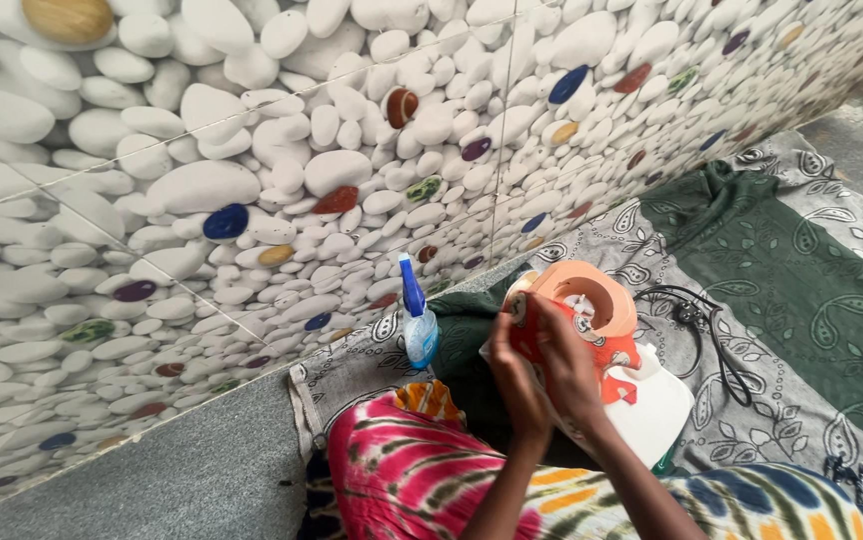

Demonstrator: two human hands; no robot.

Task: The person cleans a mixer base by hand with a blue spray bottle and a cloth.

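Fingers of both hands closed on an orange-and-white clothes iron (607,345), standing on its heel on the patterned cloth. Left hand (517,385) wrapped against the near side of the body, right hand (567,365) just beside it and higher, fingertips pressed to the orange shell near a small dial, possibly pinching it, though hard to tell from this angle. White soleplate (657,410) turned toward the right, tilted a little. Black power cord (702,325) looped on the cloth just right of the iron. Blue-topped spray bottle (418,325) upright to the left, near the hands but apart from them. Grey paisley cloth (752,400) with a dark green panel spread beneath everything. Tie-dye garment (412,470) in pink, yellow and green across the lap below the wrists. Pebble-patterned tiled wall (252,180) behind, meeting a grey stone floor (182,480) at the left.
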